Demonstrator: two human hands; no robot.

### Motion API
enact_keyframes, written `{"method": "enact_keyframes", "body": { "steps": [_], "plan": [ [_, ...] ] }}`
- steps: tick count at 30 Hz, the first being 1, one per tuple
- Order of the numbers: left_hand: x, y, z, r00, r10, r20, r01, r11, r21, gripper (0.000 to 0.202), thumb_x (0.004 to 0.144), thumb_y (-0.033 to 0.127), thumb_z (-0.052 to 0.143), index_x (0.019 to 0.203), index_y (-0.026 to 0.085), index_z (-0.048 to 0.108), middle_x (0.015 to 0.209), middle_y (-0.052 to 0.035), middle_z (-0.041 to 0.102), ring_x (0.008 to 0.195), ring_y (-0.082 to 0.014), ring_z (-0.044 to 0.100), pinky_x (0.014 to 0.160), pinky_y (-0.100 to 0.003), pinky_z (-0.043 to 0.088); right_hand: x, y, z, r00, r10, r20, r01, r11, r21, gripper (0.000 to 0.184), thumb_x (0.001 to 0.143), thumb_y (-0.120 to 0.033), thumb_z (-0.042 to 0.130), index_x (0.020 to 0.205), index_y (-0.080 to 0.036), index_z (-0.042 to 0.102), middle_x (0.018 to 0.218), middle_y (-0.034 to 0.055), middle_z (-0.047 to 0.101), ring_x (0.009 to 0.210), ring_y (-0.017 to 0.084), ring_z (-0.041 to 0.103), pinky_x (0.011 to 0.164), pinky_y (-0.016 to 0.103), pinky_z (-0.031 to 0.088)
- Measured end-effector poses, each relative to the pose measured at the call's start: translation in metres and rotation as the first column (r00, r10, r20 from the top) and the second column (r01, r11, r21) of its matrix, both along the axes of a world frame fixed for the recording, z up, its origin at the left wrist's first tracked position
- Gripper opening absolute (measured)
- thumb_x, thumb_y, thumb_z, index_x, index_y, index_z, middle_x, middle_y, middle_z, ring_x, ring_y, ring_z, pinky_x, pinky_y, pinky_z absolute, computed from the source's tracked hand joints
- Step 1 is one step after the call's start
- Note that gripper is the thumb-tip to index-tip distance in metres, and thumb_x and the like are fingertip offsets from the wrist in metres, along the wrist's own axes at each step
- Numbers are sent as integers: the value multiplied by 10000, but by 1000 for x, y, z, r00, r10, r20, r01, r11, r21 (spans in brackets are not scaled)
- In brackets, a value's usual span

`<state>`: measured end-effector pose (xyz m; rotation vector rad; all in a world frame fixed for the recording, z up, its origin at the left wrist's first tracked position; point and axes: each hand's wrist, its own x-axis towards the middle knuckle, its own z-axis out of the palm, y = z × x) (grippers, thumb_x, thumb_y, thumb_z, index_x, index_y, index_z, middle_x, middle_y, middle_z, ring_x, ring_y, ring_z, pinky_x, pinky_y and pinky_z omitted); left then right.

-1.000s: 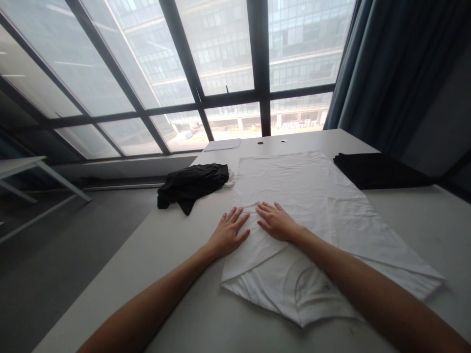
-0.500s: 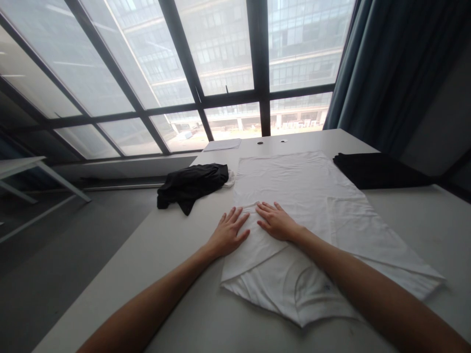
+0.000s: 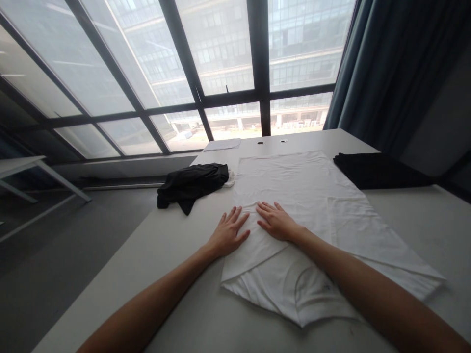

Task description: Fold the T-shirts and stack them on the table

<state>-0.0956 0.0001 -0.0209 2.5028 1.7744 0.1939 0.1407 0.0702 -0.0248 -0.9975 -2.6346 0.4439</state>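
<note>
A white T-shirt (image 3: 294,186) lies spread on the white table, its neckline toward me. On the left its sleeve part is folded inward over the body; the right side still spreads outward to a point. My left hand (image 3: 228,232) rests flat with fingers spread on the shirt's left edge. Just beside it, my right hand (image 3: 275,221) lies flat on the folded layer, fingers stretched out. Neither hand grips the cloth. My right forearm covers part of the collar area.
A crumpled black garment (image 3: 193,185) hangs slightly over the table's left edge, with a bit of white cloth by it. A folded black cloth (image 3: 382,170) lies at the right. Papers (image 3: 222,144) sit at the far end of the table (image 3: 176,274), before the windows.
</note>
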Motion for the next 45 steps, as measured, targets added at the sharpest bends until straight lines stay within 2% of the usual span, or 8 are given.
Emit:
{"method": "enact_keyframes", "body": {
  "steps": [9,12,19,24,28,33,37,45],
  "plan": [
    [1,-1,2,1000,-1,-22,1,1000,-11,638,1013,555,416,1572,260,327,1659,-114,177,1535,-311,113,1207,-559,166,6,18,19,978,-162,-131,155,986,-67,552,1025,-369,369,1540,-169,366,1629,134,280,1516,254,221,1196,570,171],
    [0,-1,0,1000,-2,-15,2,1000,-4,637,1013,567,410,1567,262,336,1659,-116,176,1533,-313,125,1204,-564,164,-1,19,24,988,-104,-117,101,994,-31,551,1015,-318,362,1533,-133,375,1622,146,295,1516,244,222,1208,519,183],
    [-1,-1,-4,1000,-10,12,10,1000,20,646,1005,572,426,1565,262,340,1653,-124,203,1531,-321,135,1199,-570,168,-24,14,9,999,45,17,-45,998,50,621,1007,-383,374,1570,-133,295,1644,134,225,1529,243,170,1223,528,118],
    [-1,-1,-5,1000,-17,25,17,1000,21,671,1002,566,436,1573,234,320,1650,-141,209,1531,-322,138,1197,-572,173,-24,15,0,997,9,82,-10,1000,22,660,1020,-461,318,1572,-102,278,1647,150,197,1532,254,155,1222,535,107],
    [3,-6,8,998,-8,59,7,1000,12,652,1002,541,451,1564,230,339,1650,-135,211,1528,-328,153,1188,-603,177,-21,16,0,996,-19,90,16,999,30,669,1017,-468,321,1573,-98,272,1654,146,170,1538,253,125,1223,539,95],
    [17,-28,26,973,-209,96,200,975,92,615,1020,465,445,1578,252,300,1652,-81,230,1534,-269,152,1234,-524,107,-16,17,3,997,-63,37,60,995,79,611,1017,-358,307,1578,-118,262,1661,122,157,1540,228,113,1226,525,105],
    [28,-45,22,920,-386,62,388,921,-27,760,991,579,459,1610,222,200,1664,-114,153,1537,-311,102,1234,-529,87,-11,18,4,997,-58,46,55,996,68,615,991,-271,326,1585,-136,246,1661,115,160,1539,227,117,1222,540,107],
    [36,-54,32,897,-438,56,441,896,-50,743,1001,570,454,1613,244,190,1667,-98,126,1538,-307,98,1240,-524,58,0,21,8,995,-79,-54,83,993,87,600,1003,-272,322,1585,-147,247,1664,114,154,1538,216,124,1222,520,126]
  ]
}}
